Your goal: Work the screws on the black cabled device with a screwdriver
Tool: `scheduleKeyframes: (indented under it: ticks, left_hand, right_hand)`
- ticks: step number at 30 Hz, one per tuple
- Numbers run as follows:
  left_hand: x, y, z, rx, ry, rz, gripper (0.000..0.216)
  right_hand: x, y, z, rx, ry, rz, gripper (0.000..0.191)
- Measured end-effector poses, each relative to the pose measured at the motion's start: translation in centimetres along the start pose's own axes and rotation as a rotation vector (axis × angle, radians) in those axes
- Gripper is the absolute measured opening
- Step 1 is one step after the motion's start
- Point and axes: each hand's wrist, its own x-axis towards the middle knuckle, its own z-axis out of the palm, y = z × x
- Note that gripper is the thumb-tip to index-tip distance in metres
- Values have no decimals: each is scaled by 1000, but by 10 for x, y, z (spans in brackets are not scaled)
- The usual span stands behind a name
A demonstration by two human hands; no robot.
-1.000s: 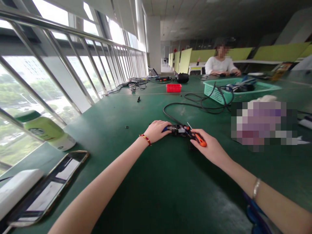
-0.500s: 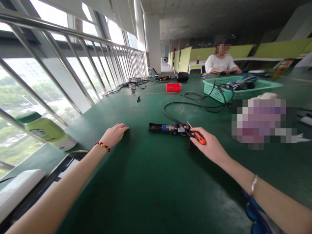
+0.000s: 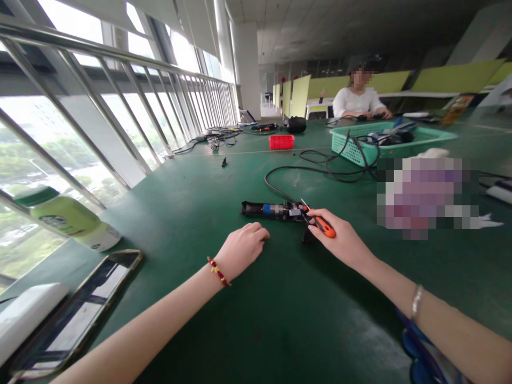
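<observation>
Keep right hand [image 3: 340, 242] pinching orange screwdriver [image 3: 320, 223] steady at the black tool [image 3: 274, 209]; bring loosely curled, empty left hand [image 3: 242, 250] up to brace it on the counter [image 3: 280, 309].

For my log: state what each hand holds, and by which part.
Right hand grips the screwdriver by its orange handle; left hand holds nothing.

Black opened tool [image 3: 272, 209] lies flat; orange-handled screwdriver [image 3: 320, 224] touches it.

An open-plan workshop hall: long green table [image 3: 248, 320] strewn with cables [image 3: 320, 168], a parts basket [image 3: 352, 149], yellow-green partitions [image 3: 456, 77] far right.
</observation>
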Motion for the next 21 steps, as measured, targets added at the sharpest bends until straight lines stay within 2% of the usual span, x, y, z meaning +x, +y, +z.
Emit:
scheduleKeyframes:
  ticks: [3, 6, 10, 12, 14, 17, 21]
  left_hand:
    - [18, 16, 4, -125, 4, -15, 21]
    - [27, 21, 9, -195, 55, -6, 22]
    - [31, 12, 10, -260, 247, -58, 16]
    - [34, 5, 6, -297, 362, -107, 13]
    - [38, 0, 2, -317, 425, -120, 12]
    - [42, -3, 0, -300, 447, -86, 13]
    - [42, -2, 10, -251, 470, -20, 15]
  right_hand:
    - [-2, -5, 0, 49, -42, 25, 28]
    - [-5, -11, 0, 125, -100, -11, 26]
    - [-7, -18, 0, 194, -211, -68, 26]
    - [-7, -18, 0, 189, -229, -87, 27]
    - [-7, -17, 0, 178, -237, -101, 27]
    - [-6, -14, 0, 169, -246, -107, 28]
    - [-5, -12, 0, 152, -261, -119, 30]
